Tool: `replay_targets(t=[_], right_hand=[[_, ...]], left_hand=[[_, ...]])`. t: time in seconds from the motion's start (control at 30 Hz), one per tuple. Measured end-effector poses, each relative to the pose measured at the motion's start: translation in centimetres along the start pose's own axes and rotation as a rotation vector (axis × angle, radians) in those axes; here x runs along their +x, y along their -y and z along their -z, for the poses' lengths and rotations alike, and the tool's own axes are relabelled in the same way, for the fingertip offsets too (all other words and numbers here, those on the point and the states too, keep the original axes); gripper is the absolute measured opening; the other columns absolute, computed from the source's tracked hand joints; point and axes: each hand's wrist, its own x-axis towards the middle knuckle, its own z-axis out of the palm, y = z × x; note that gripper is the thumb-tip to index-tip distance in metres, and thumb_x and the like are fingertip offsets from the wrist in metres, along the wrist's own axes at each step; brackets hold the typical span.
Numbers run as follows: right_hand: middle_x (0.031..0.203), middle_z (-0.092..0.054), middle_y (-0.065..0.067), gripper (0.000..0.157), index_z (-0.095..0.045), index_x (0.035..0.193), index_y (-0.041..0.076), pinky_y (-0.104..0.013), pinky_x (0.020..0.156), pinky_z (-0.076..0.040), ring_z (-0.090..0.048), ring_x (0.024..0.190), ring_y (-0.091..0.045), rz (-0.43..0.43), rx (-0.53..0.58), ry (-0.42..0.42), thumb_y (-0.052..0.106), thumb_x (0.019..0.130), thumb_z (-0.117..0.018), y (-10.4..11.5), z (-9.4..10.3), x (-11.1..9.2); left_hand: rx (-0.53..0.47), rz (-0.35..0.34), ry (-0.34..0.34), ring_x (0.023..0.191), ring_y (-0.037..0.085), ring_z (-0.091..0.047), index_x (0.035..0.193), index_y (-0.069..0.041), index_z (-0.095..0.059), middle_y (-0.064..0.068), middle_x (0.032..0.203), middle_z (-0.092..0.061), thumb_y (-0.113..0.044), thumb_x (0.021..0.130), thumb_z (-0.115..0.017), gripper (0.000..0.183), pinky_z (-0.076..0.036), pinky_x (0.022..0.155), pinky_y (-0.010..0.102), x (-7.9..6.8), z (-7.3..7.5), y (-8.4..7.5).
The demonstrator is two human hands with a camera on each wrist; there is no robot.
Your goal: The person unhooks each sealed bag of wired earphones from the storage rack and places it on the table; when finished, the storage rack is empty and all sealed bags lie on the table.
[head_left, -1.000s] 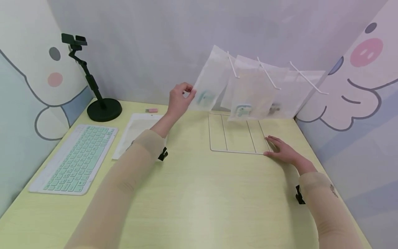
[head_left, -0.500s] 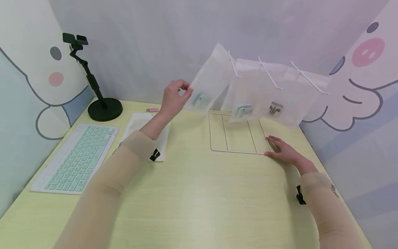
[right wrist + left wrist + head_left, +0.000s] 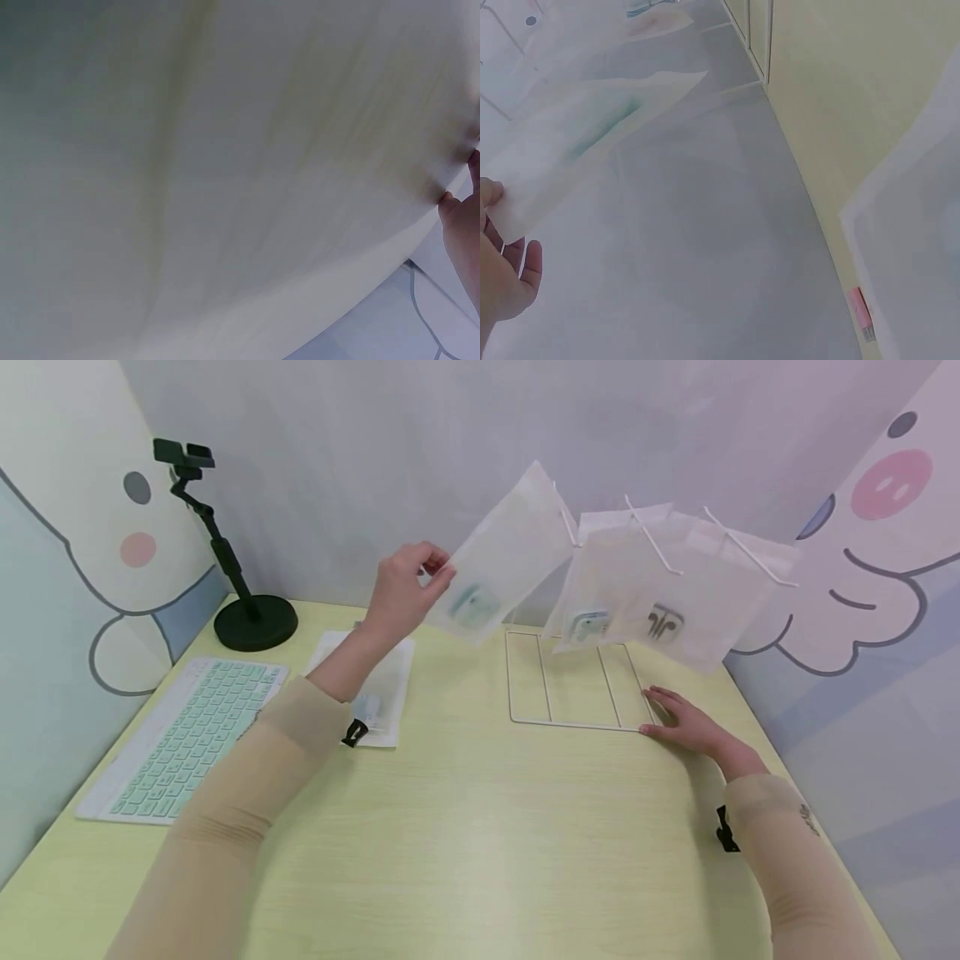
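Observation:
My left hand [image 3: 405,589] pinches the lower left edge of a translucent white bag [image 3: 517,543] at the leftmost hook of a white wire rack. The bag tilts to the left, and a teal item shows through its bottom. Its upper right part overlaps the hook in the head view. In the left wrist view the fingers [image 3: 491,191] hold the bag's edge. More such bags [image 3: 622,568] hang from the other hooks, one with dark earphones [image 3: 664,623] inside. My right hand [image 3: 686,727] touches the right front corner of the rack's wire base [image 3: 562,724], fingers extended.
A white keyboard with mint keys [image 3: 195,735] lies at the left, near a black stand [image 3: 255,625]. Another white bag [image 3: 393,693] lies flat under my left forearm. A pink USB stick [image 3: 860,307] lies beside it. Printed walls enclose the table [image 3: 480,843].
My left hand has moved left and slightly up, pulling the bag's lower edge outward to the left. The neighbouring bags have swung. My right hand has stayed on the base.

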Motion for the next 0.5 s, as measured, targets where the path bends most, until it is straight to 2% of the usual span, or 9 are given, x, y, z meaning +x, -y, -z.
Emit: replay_targets(t=[0.3,0.5], right_hand=[[0.151,-0.020,-0.028,0.080,-0.027,0.148,0.005,-0.067,0.105,-0.017,-0.018,0.135,-0.052,0.003,0.005,0.003,0.041,0.088,-0.064,0.0,0.0,0.0],[0.152,-0.018,-0.027,0.080,-0.026,0.148,0.006,-0.067,0.105,-0.017,-0.017,0.136,-0.051,0.000,0.012,0.004,0.041,0.088,-0.064,-0.1,0.0,0.0]], left_hand=[[-0.050,-0.095,0.002,0.077,0.015,-0.057,0.100,-0.003,-0.055,0.008,0.085,-0.061,-0.013,0.090,-0.064,0.017,-0.048,0.074,0.028,-0.2,1.3,-0.9],[-0.041,-0.231,0.000,0.072,0.013,-0.057,0.094,-0.003,-0.069,0.007,0.086,-0.068,-0.007,0.088,-0.066,0.008,-0.046,0.067,0.022,-0.4,1.8,-1.3]])
